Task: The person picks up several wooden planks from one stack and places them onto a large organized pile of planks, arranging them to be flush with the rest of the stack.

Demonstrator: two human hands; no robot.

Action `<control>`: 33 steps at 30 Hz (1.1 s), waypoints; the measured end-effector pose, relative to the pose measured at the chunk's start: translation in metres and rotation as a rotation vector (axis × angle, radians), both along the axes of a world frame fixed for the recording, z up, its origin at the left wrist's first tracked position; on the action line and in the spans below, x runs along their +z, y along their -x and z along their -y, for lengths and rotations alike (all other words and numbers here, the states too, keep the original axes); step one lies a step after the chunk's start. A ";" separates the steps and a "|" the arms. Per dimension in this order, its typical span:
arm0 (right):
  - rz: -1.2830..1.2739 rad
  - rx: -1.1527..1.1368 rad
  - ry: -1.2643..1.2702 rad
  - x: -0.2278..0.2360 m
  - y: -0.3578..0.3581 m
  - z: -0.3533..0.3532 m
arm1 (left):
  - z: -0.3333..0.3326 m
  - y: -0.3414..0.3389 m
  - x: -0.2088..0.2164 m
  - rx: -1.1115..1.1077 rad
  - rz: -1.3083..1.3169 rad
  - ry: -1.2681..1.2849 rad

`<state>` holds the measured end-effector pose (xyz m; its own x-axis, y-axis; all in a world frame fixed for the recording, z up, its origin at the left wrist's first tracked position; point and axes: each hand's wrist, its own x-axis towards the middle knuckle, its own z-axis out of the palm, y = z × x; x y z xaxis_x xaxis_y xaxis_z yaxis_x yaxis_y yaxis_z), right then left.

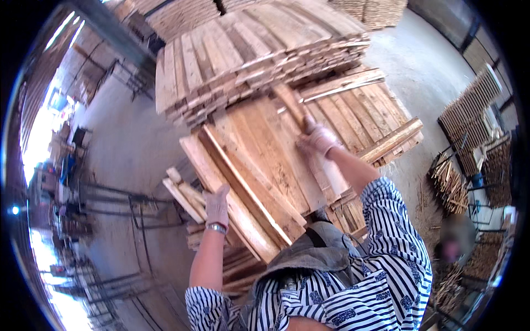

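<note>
My right hand (320,140), in a pale glove, is closed round the near end of a narrow wooden board (289,102) that points away from me over the work surface. Motion smears it somewhat. My left hand (217,205), also gloved, grips the left edge of a long light plank (205,168), thumb on top; its other fingers are partly hidden. Beside that plank lies a narrower wooden strip (243,182). Wide flat boards (270,149) lie side by side between my hands.
A tall stack of boards (254,44) stands just beyond. More planks (359,110) lie at the right, with a thick one (392,140) across their edge. Short wood pieces (185,196) stick out at left. Metal frames (138,212) stand on the left floor; a stick bundle (450,185) is far right.
</note>
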<state>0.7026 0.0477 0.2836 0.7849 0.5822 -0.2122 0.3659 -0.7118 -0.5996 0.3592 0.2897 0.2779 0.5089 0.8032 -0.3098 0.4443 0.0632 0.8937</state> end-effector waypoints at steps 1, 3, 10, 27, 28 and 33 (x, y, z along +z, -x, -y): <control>0.002 -0.027 0.051 -0.022 -0.012 0.003 | -0.004 0.000 -0.009 -0.016 -0.013 0.005; 0.122 -0.089 0.149 -0.032 0.011 -0.009 | -0.004 -0.002 -0.008 -0.006 -0.015 -0.006; 0.092 0.231 0.159 0.040 0.085 -0.068 | 0.005 0.003 -0.009 0.084 0.118 -0.073; -0.368 0.216 -0.052 0.061 0.181 -0.126 | -0.023 0.002 -0.015 0.039 0.268 0.280; -0.399 0.244 -0.099 0.054 0.179 -0.128 | -0.033 0.010 -0.024 0.045 0.301 0.387; -0.353 0.285 -0.025 0.079 0.157 -0.109 | -0.011 0.009 0.006 0.015 0.258 0.285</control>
<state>0.5452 0.1564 0.3627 0.4746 0.7730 -0.4210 0.3151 -0.5958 -0.7387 0.3498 0.3010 0.2838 0.5879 0.7114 -0.3851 0.2046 0.3298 0.9216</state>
